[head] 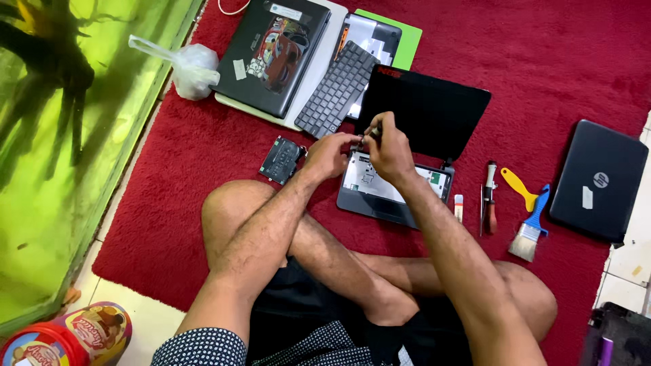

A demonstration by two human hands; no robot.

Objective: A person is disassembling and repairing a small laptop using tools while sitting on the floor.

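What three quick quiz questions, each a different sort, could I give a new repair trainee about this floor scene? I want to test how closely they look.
1. True or false: the small laptop under both hands has its keyboard in place.
2. Which tool lies nearest the closed dark laptop on the right: A the paintbrush, B the yellow pry tool, C the screwdriver?
3. What does the loose keyboard rest on?

Key: 1 false, it is removed. 2 A. 3 The stack of laptops behind the open one.

A fuzzy red cloth carpet (556, 61) lies under the matt black plastic open laptop (424, 112) and glossy plastic-handled brush (532, 224).
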